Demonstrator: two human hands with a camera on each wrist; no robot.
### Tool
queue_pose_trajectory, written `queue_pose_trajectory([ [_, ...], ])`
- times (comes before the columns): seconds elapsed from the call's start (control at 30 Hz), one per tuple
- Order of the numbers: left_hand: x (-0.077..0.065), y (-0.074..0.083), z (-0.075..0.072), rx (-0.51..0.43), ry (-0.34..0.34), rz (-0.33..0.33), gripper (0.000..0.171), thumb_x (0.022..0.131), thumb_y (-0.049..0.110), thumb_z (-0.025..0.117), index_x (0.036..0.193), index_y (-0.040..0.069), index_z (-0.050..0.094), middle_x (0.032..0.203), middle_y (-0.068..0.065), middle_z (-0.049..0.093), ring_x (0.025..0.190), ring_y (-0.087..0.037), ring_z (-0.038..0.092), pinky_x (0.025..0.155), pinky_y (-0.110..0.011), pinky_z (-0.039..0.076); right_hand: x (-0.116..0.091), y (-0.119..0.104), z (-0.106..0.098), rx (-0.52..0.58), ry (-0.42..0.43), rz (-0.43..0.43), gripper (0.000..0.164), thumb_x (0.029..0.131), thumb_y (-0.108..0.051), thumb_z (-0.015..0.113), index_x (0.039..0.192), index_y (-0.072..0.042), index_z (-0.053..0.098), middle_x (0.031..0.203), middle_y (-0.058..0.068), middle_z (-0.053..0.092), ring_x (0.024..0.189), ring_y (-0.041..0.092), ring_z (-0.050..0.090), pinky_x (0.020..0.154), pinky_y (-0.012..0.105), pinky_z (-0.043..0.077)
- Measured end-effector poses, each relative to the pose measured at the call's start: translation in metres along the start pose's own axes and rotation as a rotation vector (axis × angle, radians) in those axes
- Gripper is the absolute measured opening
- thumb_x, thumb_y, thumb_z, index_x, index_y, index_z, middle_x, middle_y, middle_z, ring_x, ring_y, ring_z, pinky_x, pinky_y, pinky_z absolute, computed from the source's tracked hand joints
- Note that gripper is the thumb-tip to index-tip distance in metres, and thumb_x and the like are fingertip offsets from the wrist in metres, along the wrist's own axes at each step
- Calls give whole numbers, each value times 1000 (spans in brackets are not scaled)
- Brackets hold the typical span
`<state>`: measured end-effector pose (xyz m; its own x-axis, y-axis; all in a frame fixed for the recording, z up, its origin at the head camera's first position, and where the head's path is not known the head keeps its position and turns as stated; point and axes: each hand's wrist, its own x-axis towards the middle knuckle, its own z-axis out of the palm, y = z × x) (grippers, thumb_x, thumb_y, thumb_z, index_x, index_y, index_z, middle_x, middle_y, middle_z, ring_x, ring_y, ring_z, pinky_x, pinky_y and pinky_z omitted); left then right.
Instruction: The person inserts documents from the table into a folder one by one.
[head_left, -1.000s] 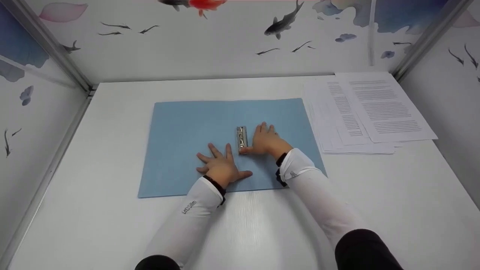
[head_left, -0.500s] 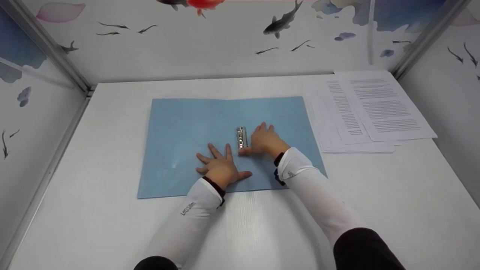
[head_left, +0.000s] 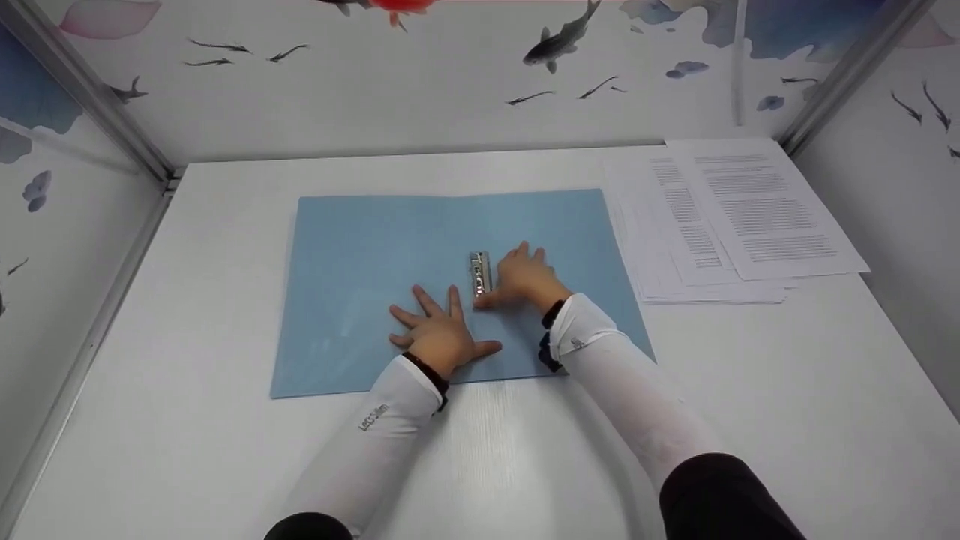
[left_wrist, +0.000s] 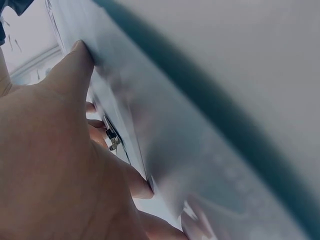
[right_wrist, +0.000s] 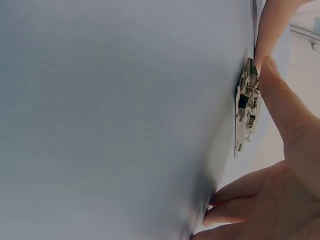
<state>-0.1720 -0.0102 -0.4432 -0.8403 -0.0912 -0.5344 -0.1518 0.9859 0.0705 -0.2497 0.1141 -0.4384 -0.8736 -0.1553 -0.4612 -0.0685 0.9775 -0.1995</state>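
A blue folder (head_left: 360, 240) lies spread open on the white table, with a metal clip (head_left: 480, 271) fixed near its middle. My left hand (head_left: 441, 337) rests on the folder left of the clip, fingers spread and straight. Just right of the clip is my right hand (head_left: 527, 279), its thumb reaching to the clip's near end and its other fingers resting on the folder. In the right wrist view the thumb (right_wrist: 280, 95) touches the clip (right_wrist: 247, 105), whose spring and lever show. The left wrist view has the left hand (left_wrist: 60, 145) flat against the folder.
Several printed sheets (head_left: 757, 210) lie in a loose stack to the right of the folder. White panels with painted fish (head_left: 559, 45) enclose the table (head_left: 150, 315) at the back and both sides.
The head view has shifted slightly. Both hands keep their places on the folder, and the folder's far edge looks flatter than it did a second ago.
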Motion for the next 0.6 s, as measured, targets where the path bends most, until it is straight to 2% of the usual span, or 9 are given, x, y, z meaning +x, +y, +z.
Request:
queue_pose_trajectory([
  [0.1,-1,1,-1,-9,3,-1,117,73,84,52,157,25,-4,158,-28,-15,138,-62,-2,103,-70,28,1,-2,-1,6,-4,17,118,78,-63,69,148,15,16,157,33,7,143,52,9,110,63,26],
  [0.43,0,2,0,0,-22,1,117,73,84,51,157,24,-5,157,-28,-16,138,-63,-3,103,-71,29,-1,0,1,-8,-19,-3,114,81,-61,67,147,16,15,156,35,6,143,53,9,109,64,25],
  [0.6,1,1,0,2,-4,0,117,73,85,50,157,24,-5,157,-28,-16,138,-63,-2,103,-71,28,-1,-1,-2,-11,-33,-14,113,83,-62,65,147,16,15,156,35,4,143,53,6,110,64,23],
])
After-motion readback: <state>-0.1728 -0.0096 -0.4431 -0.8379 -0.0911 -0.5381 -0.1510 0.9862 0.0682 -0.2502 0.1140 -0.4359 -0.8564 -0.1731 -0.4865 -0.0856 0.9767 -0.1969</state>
